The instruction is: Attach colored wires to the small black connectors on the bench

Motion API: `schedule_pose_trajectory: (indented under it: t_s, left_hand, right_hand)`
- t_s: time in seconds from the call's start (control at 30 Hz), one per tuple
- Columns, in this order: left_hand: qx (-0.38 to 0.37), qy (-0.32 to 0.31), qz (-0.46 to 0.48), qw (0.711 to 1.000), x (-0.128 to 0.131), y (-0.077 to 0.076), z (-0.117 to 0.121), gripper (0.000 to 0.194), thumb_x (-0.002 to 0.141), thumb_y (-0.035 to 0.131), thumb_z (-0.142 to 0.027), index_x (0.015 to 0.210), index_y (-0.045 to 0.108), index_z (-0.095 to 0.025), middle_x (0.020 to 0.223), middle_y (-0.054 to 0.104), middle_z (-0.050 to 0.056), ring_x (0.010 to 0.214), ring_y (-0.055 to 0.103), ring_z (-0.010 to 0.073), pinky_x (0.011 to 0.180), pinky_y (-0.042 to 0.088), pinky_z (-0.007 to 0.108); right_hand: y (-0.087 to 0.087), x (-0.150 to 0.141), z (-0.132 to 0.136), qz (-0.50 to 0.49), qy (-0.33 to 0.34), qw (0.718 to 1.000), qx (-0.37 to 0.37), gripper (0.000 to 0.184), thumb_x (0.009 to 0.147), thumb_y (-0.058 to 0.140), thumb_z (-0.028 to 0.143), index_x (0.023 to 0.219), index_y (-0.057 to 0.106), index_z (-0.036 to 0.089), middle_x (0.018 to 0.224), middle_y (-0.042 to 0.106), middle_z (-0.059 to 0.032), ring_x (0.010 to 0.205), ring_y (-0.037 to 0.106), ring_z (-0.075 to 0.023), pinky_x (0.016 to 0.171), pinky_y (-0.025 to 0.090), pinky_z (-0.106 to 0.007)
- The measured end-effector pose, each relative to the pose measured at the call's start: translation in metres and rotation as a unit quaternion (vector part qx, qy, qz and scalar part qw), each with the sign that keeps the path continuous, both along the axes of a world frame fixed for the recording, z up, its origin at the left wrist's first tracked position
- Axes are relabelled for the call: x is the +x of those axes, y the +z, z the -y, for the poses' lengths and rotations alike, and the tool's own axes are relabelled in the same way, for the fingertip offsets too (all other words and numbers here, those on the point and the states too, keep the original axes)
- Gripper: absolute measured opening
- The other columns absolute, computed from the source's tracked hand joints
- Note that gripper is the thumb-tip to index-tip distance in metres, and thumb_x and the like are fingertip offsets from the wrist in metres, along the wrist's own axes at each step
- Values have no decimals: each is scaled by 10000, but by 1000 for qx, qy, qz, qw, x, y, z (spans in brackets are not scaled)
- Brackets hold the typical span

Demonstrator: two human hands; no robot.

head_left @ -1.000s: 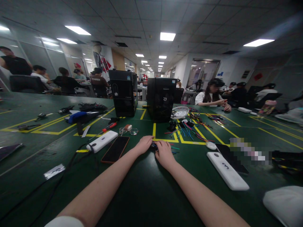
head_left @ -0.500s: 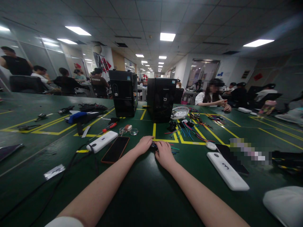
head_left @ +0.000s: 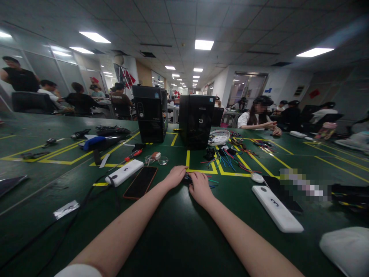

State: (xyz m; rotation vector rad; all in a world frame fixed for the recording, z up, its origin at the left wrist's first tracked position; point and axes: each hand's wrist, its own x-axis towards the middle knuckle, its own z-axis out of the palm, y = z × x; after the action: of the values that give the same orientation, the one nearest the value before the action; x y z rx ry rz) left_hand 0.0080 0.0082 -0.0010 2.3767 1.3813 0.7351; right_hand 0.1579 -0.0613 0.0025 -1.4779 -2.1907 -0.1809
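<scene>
My left hand (head_left: pixel 176 176) and my right hand (head_left: pixel 201 189) meet at the middle of the green table. Between them is a small dark part (head_left: pixel 188 177), mostly covered by my fingers, so its kind is unclear. Both hands are closed around it, one at each side. Red, green and blue wire ends (head_left: pixel 212 181) stick out to the right, past my right hand. A phone with an orange edge (head_left: pixel 141 182) lies left of my left hand. Beyond my right hand spreads a bunch of loose coloured wires (head_left: pixel 226 158).
Two black computer towers (head_left: pixel 151 115) stand at the back. White power banks (head_left: pixel 276 209) lie on both sides, a black cable (head_left: pixel 72 219) at left. Glasses (head_left: pixel 163 161), a red screwdriver (head_left: pixel 133 155) and a white basket (head_left: pixel 219 137) sit farther off. A person (head_left: pixel 256 119) sits across.
</scene>
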Motion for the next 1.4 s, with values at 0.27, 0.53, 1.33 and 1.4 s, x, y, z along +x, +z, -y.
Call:
schedule_pose_trajectory:
  t_s: [0.27,0.53,1.33,1.4]
  left_hand:
    - [-7,2,1,1000,0,2,2,420,898,223,-266,1186,505,-148,1220,533,75,1159,441,184,1018,297,354]
    - [3,0,2,1000,0,-2,-1,417,894,229,-260,1175,512,-142,1205,544,76,1145,456,181,1014,305,351]
    - [-12,2,7,1000,0,3,3,423,897,229,-270,1176,518,-135,1211,539,73,1151,450,185,1016,303,344]
    - [-11,2,9,1000,0,3,3,423,897,232,-271,1175,519,-131,1208,541,75,1149,450,186,1018,301,345]
  right_hand:
    - [0,0,0,4,1,1000,0,396,729,486,180,1125,482,187,1104,523,-99,1070,427,-215,969,247,-397]
    - [0,0,0,-1,2,1000,-2,399,726,488,178,1125,488,190,1111,523,-97,1075,428,-216,972,245,-399]
    - [-2,1,-1,-12,3,1000,-3,403,721,493,175,1123,494,187,1116,523,-93,1077,427,-215,980,240,-390]
    - [-1,1,-1,-10,2,1000,-4,398,721,494,176,1119,497,187,1113,525,-94,1075,429,-215,979,240,-390]
